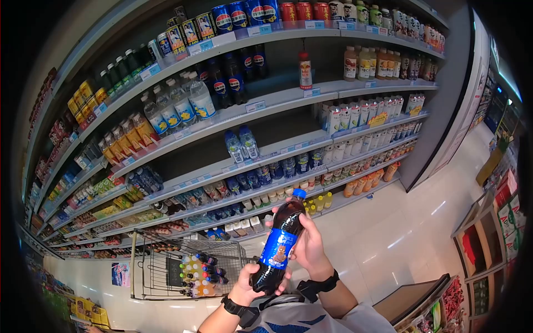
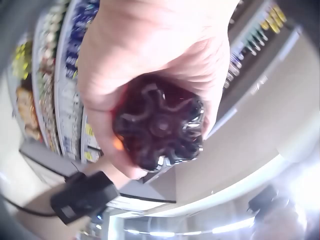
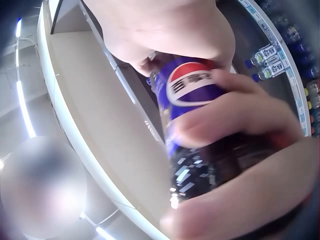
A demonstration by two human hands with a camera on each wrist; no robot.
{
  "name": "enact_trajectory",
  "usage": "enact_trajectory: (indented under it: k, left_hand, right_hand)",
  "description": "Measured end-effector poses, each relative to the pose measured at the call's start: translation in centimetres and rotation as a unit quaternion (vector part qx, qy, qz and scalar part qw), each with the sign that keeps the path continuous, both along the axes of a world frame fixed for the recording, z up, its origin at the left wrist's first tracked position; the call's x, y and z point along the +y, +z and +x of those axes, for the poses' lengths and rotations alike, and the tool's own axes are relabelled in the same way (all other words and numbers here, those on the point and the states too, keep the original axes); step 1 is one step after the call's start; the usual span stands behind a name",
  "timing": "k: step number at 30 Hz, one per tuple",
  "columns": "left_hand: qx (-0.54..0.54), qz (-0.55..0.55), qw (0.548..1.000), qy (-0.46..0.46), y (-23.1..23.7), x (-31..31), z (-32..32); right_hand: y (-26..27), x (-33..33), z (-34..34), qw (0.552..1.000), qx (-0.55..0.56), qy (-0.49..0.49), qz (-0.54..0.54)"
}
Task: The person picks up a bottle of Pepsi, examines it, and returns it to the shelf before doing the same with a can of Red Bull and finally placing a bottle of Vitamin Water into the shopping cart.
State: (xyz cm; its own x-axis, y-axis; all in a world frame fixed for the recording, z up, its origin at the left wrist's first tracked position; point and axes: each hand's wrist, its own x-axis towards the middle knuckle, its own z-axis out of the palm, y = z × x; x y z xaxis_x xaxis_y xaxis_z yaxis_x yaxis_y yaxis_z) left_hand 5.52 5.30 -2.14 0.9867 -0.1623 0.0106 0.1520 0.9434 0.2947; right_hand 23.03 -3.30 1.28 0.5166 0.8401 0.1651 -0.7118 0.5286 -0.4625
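Observation:
A dark cola bottle (image 1: 279, 248) with a blue label and blue cap is tilted in front of the person's body, cap end up. Around its lower end the left hand (image 1: 247, 284) curls its fingers and thumb. Higher up, the right hand (image 1: 308, 247) holds the side near the label and neck. In the left wrist view the bottle's ridged base (image 2: 160, 125) faces the camera inside the curled left hand (image 2: 150, 45). The right wrist view has a blue label with a red and white logo (image 3: 192, 82), and the right hand's fingers (image 3: 240, 112) wrap the bottle.
Ahead rise long shelves (image 1: 288, 147) of bottles, cans and cartons. A wire shopping cart (image 1: 158, 275) holding several bottles (image 1: 194, 272) stands at the lower left on pale floor tiles (image 1: 383, 227). At the right are display racks (image 1: 477, 250) with packaged goods.

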Motion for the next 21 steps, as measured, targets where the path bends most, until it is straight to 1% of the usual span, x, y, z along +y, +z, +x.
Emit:
enact_trajectory:
  k: [1,3,5,6,7,9,10,11,12,13,14,15,16,17,18,19,20,21]
  left_hand:
    - [-0.008,-0.012,1.0,0.015,-0.1,0.3,0.5]
    - [0.036,0.12,0.987,0.097,0.9,0.8,1.4]
    - [0.017,0.091,0.993,0.066,-1.8,3.3,2.2]
    - [0.029,0.096,0.992,0.079,-2.0,4.2,2.9]
    - [0.043,0.1,0.989,0.096,-2.3,5.1,3.4]
    - [0.028,0.067,0.991,0.112,-6.2,8.7,4.7]
    - [0.026,0.036,0.993,0.107,-6.9,10.5,5.6]
    - [0.018,0.034,0.993,0.11,-7.5,12.4,6.6]
    - [0.043,0.058,0.989,0.127,-7.2,14.3,7.5]
    - [0.069,0.081,0.984,0.143,-6.9,16.1,8.5]
    - [0.013,0.079,0.987,0.136,-6.7,17.8,9.7]
    - [0.003,0.076,0.987,0.14,-6.4,19.4,10.6]
    - [0.04,0.195,0.961,0.191,-5.0,20.7,11.3]
    - [0.081,0.308,0.917,0.239,-4.4,21.9,11.6]
    - [0.089,0.336,0.908,0.236,-5.9,24.2,11.8]
    - [0.132,0.374,0.879,0.266,-3.9,25.0,12.2]
    - [0.16,0.406,0.857,0.276,-2.1,25.6,12.5]
    - [0.19,0.436,0.832,0.284,-1.1,26.3,12.8]
  right_hand:
    - [0.2,0.0,0.4,0.999,-0.044,0.016,-0.021]
    - [0.9,0.4,1.3,0.988,-0.139,0.049,-0.047]
    - [-1.5,2.6,2.5,0.974,-0.204,0.08,-0.051]
    - [-1.7,3.7,2.9,0.973,-0.196,0.109,-0.055]
    - [-1.2,4.3,3.7,0.959,-0.228,0.148,-0.084]
    - [-2.8,6.8,5.5,0.955,-0.186,0.196,-0.123]
    - [-2.9,8.5,6.1,0.952,-0.196,0.198,-0.123]
    - [-2.7,10.3,6.5,0.964,-0.178,0.156,-0.125]
    - [-2.2,12.1,7.1,0.973,-0.159,0.113,-0.125]
    - [-1.6,13.6,8.2,0.971,-0.167,0.115,-0.126]
    - [-0.9,15.0,9.4,0.969,-0.187,0.117,-0.114]
    - [-0.1,16.4,10.6,0.965,-0.207,0.12,-0.103]
    - [1.0,18.3,11.3,0.96,-0.252,0.06,-0.11]
    - [1.5,19.7,12.6,0.951,-0.282,0.031,-0.123]
    - [2.2,21.1,13.6,0.937,-0.332,-0.021,-0.11]
    - [3.1,22.6,14.5,0.917,-0.381,-0.072,-0.092]
    - [4.4,23.6,15.2,0.915,-0.381,-0.1,-0.089]
    - [4.6,24.6,16.4,0.902,-0.402,-0.107,-0.12]
